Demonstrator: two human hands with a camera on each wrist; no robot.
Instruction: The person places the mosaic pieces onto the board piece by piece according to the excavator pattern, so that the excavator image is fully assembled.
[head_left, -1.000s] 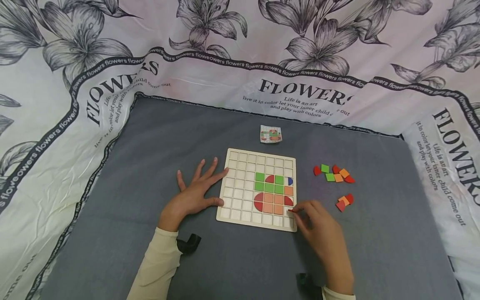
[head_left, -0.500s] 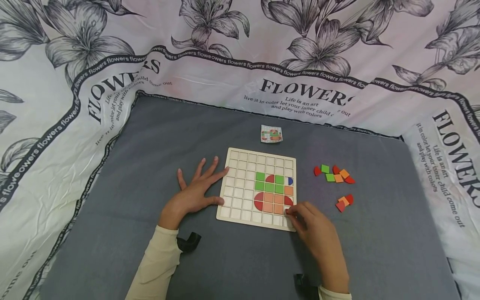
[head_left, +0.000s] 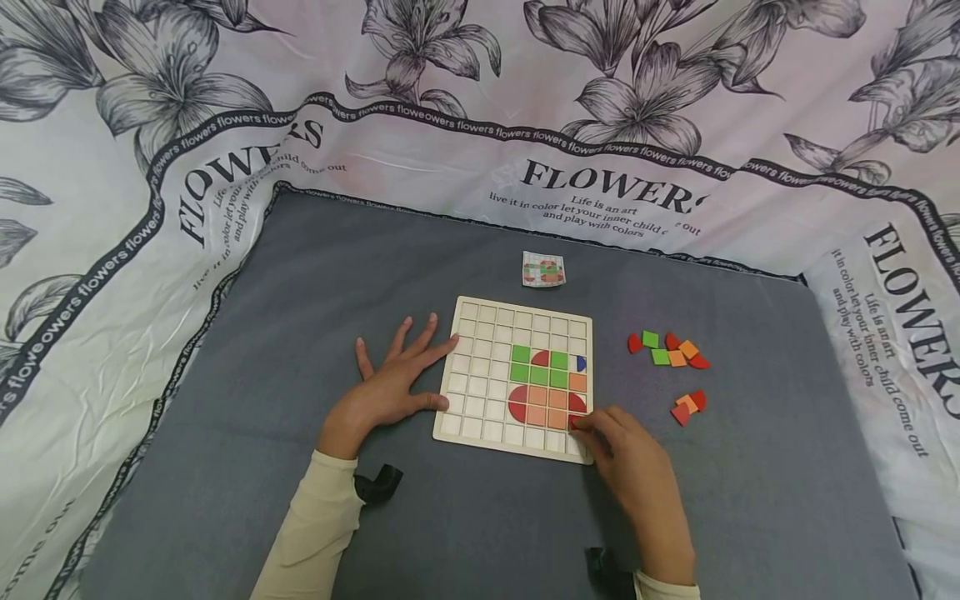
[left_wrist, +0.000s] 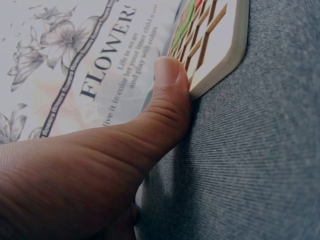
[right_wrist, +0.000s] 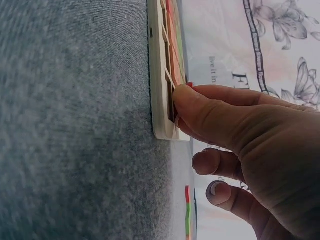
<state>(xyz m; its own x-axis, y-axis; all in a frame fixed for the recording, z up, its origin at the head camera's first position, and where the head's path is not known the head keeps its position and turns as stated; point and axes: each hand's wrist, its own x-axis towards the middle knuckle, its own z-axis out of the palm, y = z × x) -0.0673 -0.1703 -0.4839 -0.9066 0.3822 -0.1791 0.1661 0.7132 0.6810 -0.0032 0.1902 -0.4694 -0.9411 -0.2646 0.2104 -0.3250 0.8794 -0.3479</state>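
A pale wooden grid board [head_left: 477, 367] lies on the grey cloth, with green, orange, red and blue tiles set in its right half. My left hand [head_left: 390, 390] is spread at the board's left side, its thumb and forefinger touching the edge. In the left wrist view the thumb [left_wrist: 167, 100] rests against the board's rim [left_wrist: 225, 50]. My right hand [head_left: 637, 462] pinches a red tile [head_left: 573, 422] at a cell in the right-hand column, below a red quarter-round tile [head_left: 577, 402]. Fingertips cover much of the pinched tile; its corner [right_wrist: 189, 84] peeks out in the right wrist view.
Right of the board lie loose red, green and orange tiles [head_left: 660, 356] in one cluster, and a smaller red and orange cluster [head_left: 687, 404] nearer. A small printed pattern card [head_left: 543, 270] lies beyond the board. Flower-printed cloth [head_left: 420, 175] rises around the back and sides.
My right hand has moved slightly left over the board, bringing the red tile from the right edge down into or onto a right-column cell. The left hand stays at the board's left side.
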